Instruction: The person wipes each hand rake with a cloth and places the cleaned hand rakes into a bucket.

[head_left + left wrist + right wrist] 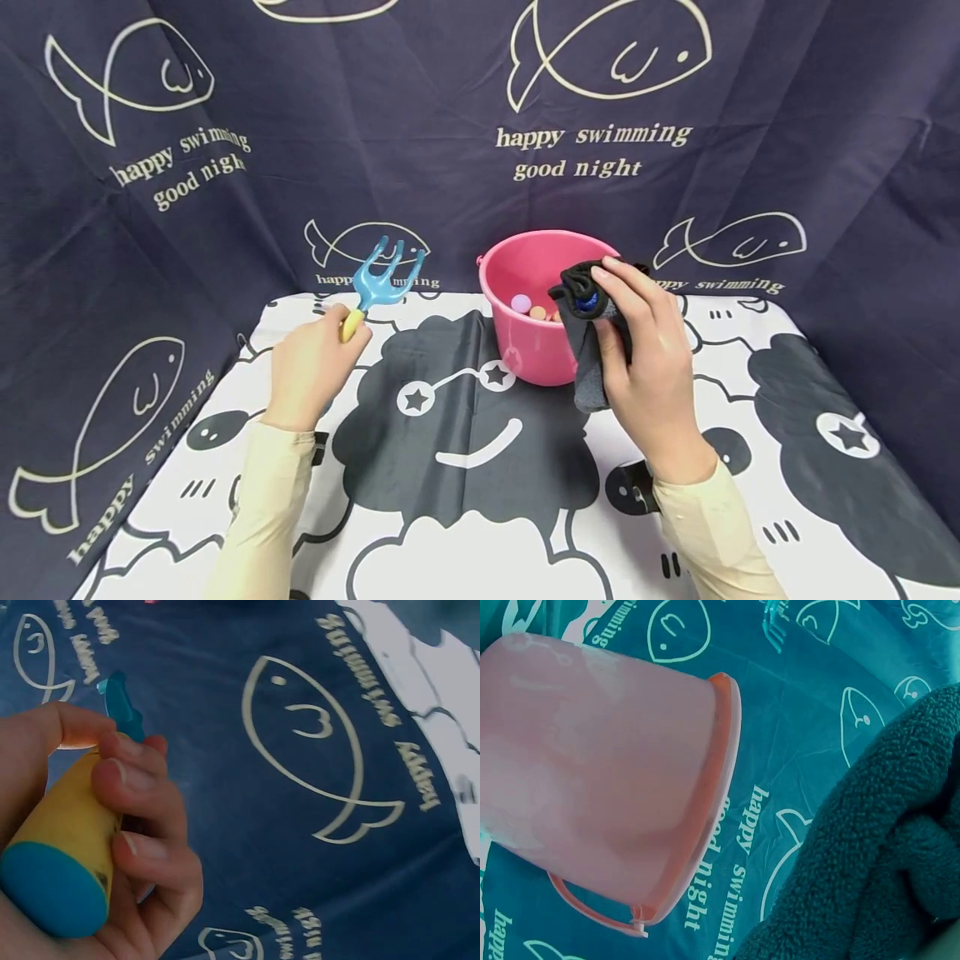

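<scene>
My left hand (311,367) grips a toy hand fork by its yellow handle (64,817), with the blue tines (381,287) pointing up and away. In the left wrist view the fingers wrap round the handle, whose blue end cap (56,889) faces the camera. My right hand (654,379) holds a bunched dark grey towel (591,379) at the right side of the pink bucket's rim. A bit of something blue (588,302) shows within the towel's folds; its kind cannot be told. The towel's fuzzy side (870,847) fills the right of the right wrist view.
The pink bucket (536,354) stands upright near the back of the table, with a lilac ball (521,303) and some orange-tan pieces (537,313) inside. A sheep-print cloth (450,558) covers the table. Dark fish-print curtains (420,108) hang behind and at both sides.
</scene>
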Motion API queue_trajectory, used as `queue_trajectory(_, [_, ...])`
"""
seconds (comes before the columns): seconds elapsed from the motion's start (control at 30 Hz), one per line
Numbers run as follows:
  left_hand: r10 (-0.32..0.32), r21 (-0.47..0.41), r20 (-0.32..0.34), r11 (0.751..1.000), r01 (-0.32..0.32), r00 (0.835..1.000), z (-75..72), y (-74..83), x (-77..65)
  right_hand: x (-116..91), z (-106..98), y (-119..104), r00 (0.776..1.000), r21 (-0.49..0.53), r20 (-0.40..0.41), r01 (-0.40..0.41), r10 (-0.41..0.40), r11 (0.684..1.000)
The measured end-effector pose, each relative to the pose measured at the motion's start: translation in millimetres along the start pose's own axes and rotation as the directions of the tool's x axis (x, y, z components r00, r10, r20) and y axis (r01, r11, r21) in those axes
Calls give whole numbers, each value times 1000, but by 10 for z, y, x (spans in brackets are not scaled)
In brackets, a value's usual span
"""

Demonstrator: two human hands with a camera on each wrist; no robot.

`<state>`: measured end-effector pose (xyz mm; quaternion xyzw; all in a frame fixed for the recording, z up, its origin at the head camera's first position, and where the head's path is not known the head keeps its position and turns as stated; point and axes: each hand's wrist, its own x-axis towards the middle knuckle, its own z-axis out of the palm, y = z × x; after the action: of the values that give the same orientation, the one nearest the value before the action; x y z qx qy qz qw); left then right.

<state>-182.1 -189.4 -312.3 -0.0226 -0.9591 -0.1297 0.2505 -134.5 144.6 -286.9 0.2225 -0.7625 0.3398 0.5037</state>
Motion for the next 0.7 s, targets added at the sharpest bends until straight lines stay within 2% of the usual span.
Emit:
queue_trajectory(0.2, [74, -11, -46, 997, -75, 996, -50, 252, 10, 9, -27, 24, 1000, -8, -11, -6, 6, 1000])
queue_trajectory(0.43, [149, -5, -107, 989, -151, 983, -16, 570, -18, 14, 24, 32, 1000, 9, 5, 11, -11, 1000])
queue_trajectory(0.7, [192, -46, -81, 979, -196, 978, -17, 926, -76, -17, 98, -17, 999, 26, 41, 26, -27, 999])
